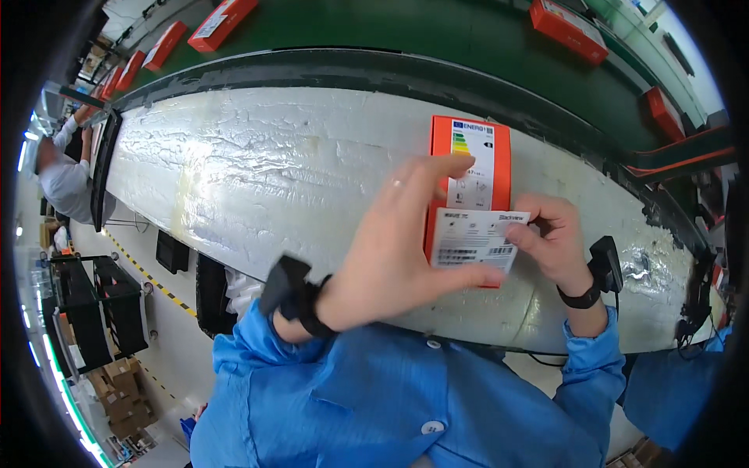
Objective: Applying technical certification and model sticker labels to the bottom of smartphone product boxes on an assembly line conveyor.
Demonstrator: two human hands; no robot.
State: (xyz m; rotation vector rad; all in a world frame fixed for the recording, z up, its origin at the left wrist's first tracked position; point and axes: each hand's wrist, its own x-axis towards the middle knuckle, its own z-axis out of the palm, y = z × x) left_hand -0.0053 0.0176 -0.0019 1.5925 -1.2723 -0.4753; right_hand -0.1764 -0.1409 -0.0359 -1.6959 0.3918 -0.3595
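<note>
An orange-red box (503, 168) lies on the worktable in front of me, with a coloured energy label (474, 191) on its upper part. Across the box's lower part is a white printed label (468, 242); whether it is stuck down I cannot tell. My right hand (555, 238) pinches this label's right end between thumb and fingers. Spread over the box's left side, my left hand (398, 238) has its index finger by the energy label and its thumb along the white label's lower edge. Its other fingers are hidden.
The worktable (257, 164) has a wrinkled, shiny cover. Beyond its dark rim runs a green conveyor (390, 31) carrying several orange-red boxes (569, 31). A co-worker (66, 171) stands at far left. Black bins (121, 304) and cartons (121, 394) are on the floor at left.
</note>
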